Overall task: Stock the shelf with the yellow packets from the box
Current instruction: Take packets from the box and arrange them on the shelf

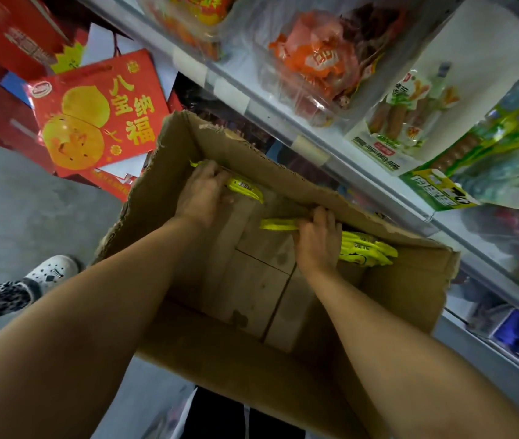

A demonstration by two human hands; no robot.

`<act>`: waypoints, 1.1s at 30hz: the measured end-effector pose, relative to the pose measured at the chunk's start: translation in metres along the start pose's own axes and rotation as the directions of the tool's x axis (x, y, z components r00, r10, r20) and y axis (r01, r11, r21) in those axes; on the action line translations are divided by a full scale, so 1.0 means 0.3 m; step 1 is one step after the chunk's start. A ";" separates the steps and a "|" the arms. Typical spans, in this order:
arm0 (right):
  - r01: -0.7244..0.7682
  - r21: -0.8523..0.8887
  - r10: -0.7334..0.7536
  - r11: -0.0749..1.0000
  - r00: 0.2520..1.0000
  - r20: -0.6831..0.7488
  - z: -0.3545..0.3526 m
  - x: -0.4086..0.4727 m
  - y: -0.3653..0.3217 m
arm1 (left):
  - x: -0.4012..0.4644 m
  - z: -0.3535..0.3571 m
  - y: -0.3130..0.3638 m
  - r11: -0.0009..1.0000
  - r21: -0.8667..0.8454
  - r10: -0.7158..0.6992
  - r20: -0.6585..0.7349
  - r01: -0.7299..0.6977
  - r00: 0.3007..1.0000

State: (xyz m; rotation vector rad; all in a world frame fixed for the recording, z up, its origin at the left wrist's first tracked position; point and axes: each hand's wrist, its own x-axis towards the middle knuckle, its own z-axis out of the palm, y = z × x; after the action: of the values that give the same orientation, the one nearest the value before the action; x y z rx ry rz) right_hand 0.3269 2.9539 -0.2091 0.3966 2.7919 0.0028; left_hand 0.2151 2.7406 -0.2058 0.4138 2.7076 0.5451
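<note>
Two bare forearms reach down and forward into the open cardboard box [188,353], whose near wall sits just below the elbows. Its bare floor, with seams showing, lies between the wrists. The right hand [317,240] is curled around a yellow packet [278,224], thumb and fingers wrapped over it, and the packet's free end sticks out to that hand's left. Just past the right hand, on its far-right side, a small stack of yellow packets [367,248] leans against the box's far wall. The left hand [202,193] is further in, pressed down with fingers closed on another yellow packet [245,187] in the far-left corner; a yellow tip [195,164] peeks out beyond the knuckles, though whether that belongs to the same packet or a second one is hard to say from this angle. The torn far rim of the box rises right behind both hands.

Beyond the rim, ahead and to the right of the hands, runs the shelf [312,145] with its pale edge rail, loaded with orange snack bags [312,58] and green-and-white sausage packs [404,122]. Off to the left of the left hand, a red gift box [99,112] with gold characters lies tilted among other red cartons. A white clog [50,270] stands on the grey floor [14,198], left of the left forearm.
</note>
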 end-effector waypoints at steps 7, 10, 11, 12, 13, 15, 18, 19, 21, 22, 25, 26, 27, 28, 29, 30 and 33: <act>0.062 0.441 -0.181 0.895 0.956 0.232 -0.030 -0.044 0.003 | -0.024 -0.017 0.033 0.998 0.058 -0.017 -0.060 0.020 0.998; -0.003 0.468 -0.156 0.884 0.941 0.300 -0.037 -0.080 0.023 | -0.059 -0.016 0.029 0.997 0.019 -0.077 -0.024 0.077 0.997; -0.025 0.513 -0.144 0.858 0.947 0.287 -0.045 -0.095 0.029 | -0.073 -0.017 0.029 0.993 -0.064 -0.099 0.010 0.100 0.995; -0.049 0.560 -0.129 0.827 0.953 0.274 -0.057 -0.112 0.035 | -0.091 -0.022 0.034 0.975 -0.173 -0.134 0.052 0.141 0.990; -0.074 0.604 -0.110 0.794 0.959 0.261 -0.066 -0.127 0.044 | -0.110 -0.031 0.045 0.942 -0.274 -0.175 0.094 0.194 0.980; -0.140 0.680 -0.036 0.720 0.971 0.237 -0.100 -0.157 0.059 | -0.149 -0.051 0.068 0.885 -0.381 -0.236 0.128 0.268 0.963; -0.240 0.737 0.079 0.631 0.966 0.247 -0.150 -0.202 0.087 | -0.213 -0.102 0.114 0.849 -0.451 -0.233 0.150 0.276 0.961; -0.274 0.742 0.113 0.612 0.959 0.261 -0.169 -0.217 0.100 | -0.232 -0.119 0.130 0.846 -0.462 -0.218 0.158 0.267 0.963; -0.351 0.763 0.175 0.542 0.936 0.306 -0.216 -0.248 0.126 | -0.266 -0.155 0.170 0.840 -0.471 -0.204 0.188 0.270 0.961; -0.386 0.788 0.195 0.480 0.922 0.333 -0.242 -0.266 0.141 | -0.282 -0.175 0.196 0.831 -0.481 -0.201 0.209 0.279 0.957; -0.448 0.851 0.208 0.272 0.891 0.403 -0.330 -0.337 0.183 | -0.321 -0.246 0.289 0.801 -0.526 -0.170 0.258 0.286 0.951; -0.456 0.858 0.208 0.236 0.886 0.414 -0.358 -0.361 0.199 | -0.334 -0.275 0.319 0.774 -0.560 -0.152 0.289 0.295 0.945; -0.450 0.863 0.215 0.230 0.888 0.406 -0.386 -0.383 0.218 | -0.348 -0.304 0.349 0.732 -0.604 -0.126 0.337 0.317 0.933; -0.437 0.868 0.222 0.235 0.894 0.390 -0.420 -0.405 0.239 | -0.363 -0.331 0.377 0.675 -0.644 -0.097 0.406 0.360 0.908; -0.419 0.876 0.232 0.238 0.901 0.367 -0.455 -0.425 0.264 | -0.377 -0.360 0.406 0.624 -0.670 -0.062 0.472 0.403 0.879; -0.408 0.881 0.249 0.241 0.903 0.350 -0.488 -0.445 0.293 | -0.393 -0.391 0.436 0.588 -0.677 -0.029 0.528 0.441 0.849; -0.344 0.913 0.284 0.221 0.918 0.277 -0.593 -0.518 0.393 | -0.421 -0.470 0.558 0.555 -0.704 0.083 0.576 0.443 0.813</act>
State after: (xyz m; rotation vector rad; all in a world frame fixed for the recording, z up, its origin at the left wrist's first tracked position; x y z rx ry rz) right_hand 0.4446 3.0327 0.0137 1.2042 2.2048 -1.6511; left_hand 0.3092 2.8001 0.0211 -0.0148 1.6262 1.2986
